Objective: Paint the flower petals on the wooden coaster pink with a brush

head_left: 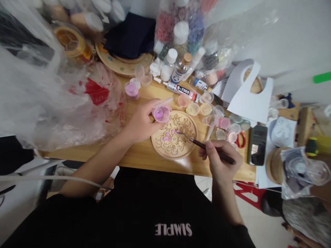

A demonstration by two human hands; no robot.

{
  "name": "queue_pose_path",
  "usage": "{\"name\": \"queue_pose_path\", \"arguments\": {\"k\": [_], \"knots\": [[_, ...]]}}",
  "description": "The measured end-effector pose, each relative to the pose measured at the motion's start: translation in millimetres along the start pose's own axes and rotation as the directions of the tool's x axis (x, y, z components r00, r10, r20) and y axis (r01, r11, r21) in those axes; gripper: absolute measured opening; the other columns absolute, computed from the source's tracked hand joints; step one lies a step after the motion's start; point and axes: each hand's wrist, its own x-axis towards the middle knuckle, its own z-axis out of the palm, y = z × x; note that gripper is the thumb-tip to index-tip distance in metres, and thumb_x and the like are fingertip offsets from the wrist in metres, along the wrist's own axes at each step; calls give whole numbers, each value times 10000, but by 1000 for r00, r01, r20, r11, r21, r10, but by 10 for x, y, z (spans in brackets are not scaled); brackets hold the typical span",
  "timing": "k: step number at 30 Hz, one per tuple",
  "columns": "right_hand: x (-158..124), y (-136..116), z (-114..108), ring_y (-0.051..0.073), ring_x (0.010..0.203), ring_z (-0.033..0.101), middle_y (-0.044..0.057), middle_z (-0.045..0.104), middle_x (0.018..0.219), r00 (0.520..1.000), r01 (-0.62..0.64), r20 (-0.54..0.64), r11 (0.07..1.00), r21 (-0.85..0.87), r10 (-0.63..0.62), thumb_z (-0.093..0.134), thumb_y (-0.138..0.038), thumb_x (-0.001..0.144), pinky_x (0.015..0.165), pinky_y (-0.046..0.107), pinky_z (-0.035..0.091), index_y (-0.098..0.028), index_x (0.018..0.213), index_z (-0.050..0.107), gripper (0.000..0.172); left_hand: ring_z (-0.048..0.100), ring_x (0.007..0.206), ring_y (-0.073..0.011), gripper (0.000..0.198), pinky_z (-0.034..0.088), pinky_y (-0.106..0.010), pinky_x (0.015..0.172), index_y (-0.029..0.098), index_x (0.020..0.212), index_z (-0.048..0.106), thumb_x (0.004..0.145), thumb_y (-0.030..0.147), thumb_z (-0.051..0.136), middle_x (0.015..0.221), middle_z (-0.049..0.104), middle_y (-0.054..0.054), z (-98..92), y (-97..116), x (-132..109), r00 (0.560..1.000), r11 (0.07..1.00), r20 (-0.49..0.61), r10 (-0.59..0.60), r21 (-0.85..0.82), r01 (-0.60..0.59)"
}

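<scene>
A round wooden disc (181,144) with a gold outlined flower pattern lies on the wooden table (144,158) in front of me. Part of the flower is filled with purple-pink colour. My left hand (142,122) is closed around a small clear cup of pink paint (161,113), held at the disc's upper left edge. My right hand (219,162) pinches a thin dark brush (207,147), its tip resting on the pattern near the disc's middle.
Several small paint cups (205,109) sit right of the disc, with a B-7000 glue tube (181,89), bottles (181,67) and bead bags behind. A phone (257,144) and red scissors (241,139) lie at right. Crumpled plastic bags (51,100) fill the left.
</scene>
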Motion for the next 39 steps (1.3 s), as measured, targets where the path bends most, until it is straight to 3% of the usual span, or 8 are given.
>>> {"name": "queue_pose_path", "arguments": {"k": [4,10,18,23,29,34,39], "knots": [[36,8,8,109,422,613,-29,691,546,999,-4,-48,997,71,7,736,-236,900,413,226,487,-204,738,712,166,718,888,-188,134,593,-319,865,190,902,669,771,177,695,986,772,-40,5,-9,-4,1000,1000,18,-1,0,1],[121,85,33,105,335,555,-36,640,475,989,-115,-67,969,219,133,789,-377,858,326,213,440,-196,660,670,294,718,887,-192,167,583,-317,835,190,927,668,766,189,714,971,763,-43,22,-99,3,999,999,16,43,14,-44],[150,137,17,119,313,551,-51,595,442,963,-228,-45,894,385,266,840,-458,782,296,207,414,-200,638,639,357,705,876,-194,93,570,-333,842,181,885,643,811,221,681,940,751,-56,67,-168,32,993,981,46,110,153,-116],[162,97,-57,109,313,530,-51,596,435,974,-193,-22,875,444,226,806,-423,807,303,194,388,-206,642,634,322,691,821,-187,92,566,-316,774,185,898,656,817,216,628,892,737,-47,104,-170,38,984,951,94,152,258,-171],[208,5,-60,118,349,553,-44,639,487,989,-106,-42,879,466,142,780,-448,841,331,213,401,-219,703,650,298,718,856,-212,165,592,-344,795,219,936,677,773,234,653,961,771,-51,141,-181,35,981,945,98,166,268,-187],[231,-140,87,114,416,587,-18,695,551,1000,14,-14,944,331,-10,754,-399,873,411,227,468,-220,741,681,234,701,869,-212,168,578,-365,792,216,955,688,793,250,657,973,761,-30,134,-225,29,975,946,135,177,250,-206],[220,-199,203,110,480,581,-21,666,577,994,43,95,985,169,-60,700,-329,882,454,230,449,-215,753,693,173,674,828,-210,130,551,-368,740,250,917,669,788,233,662,884,718,-9,113,-175,14,976,957,147,159,220,-189]]}}
